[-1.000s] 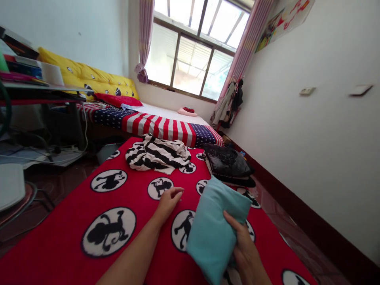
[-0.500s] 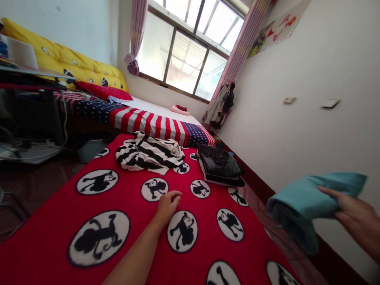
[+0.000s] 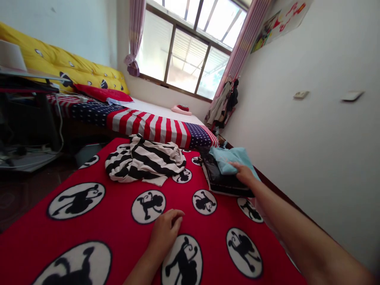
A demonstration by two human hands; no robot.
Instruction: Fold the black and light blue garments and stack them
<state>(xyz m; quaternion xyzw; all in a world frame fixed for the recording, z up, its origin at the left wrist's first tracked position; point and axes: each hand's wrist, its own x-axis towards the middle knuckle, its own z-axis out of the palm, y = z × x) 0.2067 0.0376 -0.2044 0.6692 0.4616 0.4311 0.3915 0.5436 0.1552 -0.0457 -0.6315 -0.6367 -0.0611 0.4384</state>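
My right hand point(image 3: 244, 174) reaches out to a folded light-blue garment point(image 3: 234, 156), fingers gripping its near edge. The garment lies over a stack of folded black clothes point(image 3: 212, 168) at the right edge of the red surface. What kind of garment it is does not show. My left hand point(image 3: 166, 229) rests on the red blanket point(image 3: 118, 208) with white circles and black monkey figures. Its fingers are loosely bent, the thumb stands apart, and nothing is in it. Beyond it lies a rumpled black-and-white striped top point(image 3: 148, 158).
Behind the red blanket stands a bed with a stars-and-stripes cover point(image 3: 148, 124), a red pillow point(image 3: 101, 93) and a long yellow cushion point(image 3: 80, 65). A desk point(image 3: 32, 75) with cables is at left. Clothes hang on a rack point(image 3: 224, 103) by the right wall.
My right hand has carried the light-blue garment from the right side, inward and away from me, onto the black stack. The left hand stays on the blanket; the view has shifted slightly.
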